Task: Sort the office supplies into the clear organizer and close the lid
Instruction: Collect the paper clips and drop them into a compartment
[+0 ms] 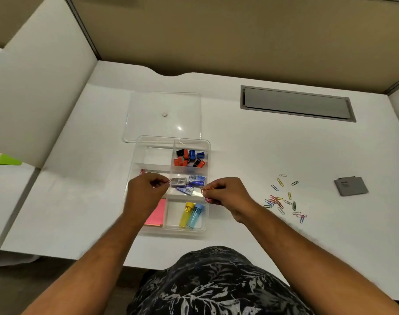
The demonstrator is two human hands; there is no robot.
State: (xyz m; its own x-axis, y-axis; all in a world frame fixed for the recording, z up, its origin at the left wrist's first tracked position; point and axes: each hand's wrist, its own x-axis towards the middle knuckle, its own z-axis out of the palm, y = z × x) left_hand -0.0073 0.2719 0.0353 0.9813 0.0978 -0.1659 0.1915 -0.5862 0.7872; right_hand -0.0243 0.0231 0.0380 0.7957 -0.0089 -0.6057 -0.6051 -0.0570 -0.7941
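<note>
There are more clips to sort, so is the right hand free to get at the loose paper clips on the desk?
Probably yes: bare desk lies between the right hand and the loose paper clips, but its fingers already pinch a few clips.

A white desk [239,144] has a long grey recessed cable hatch [297,103] at its far right; a small flat grey square plate [351,186] lies near the desk's right edge.

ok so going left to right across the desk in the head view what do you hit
green sticky pad → left hand → clear organizer → right hand → loose paper clips → grey square item
</note>
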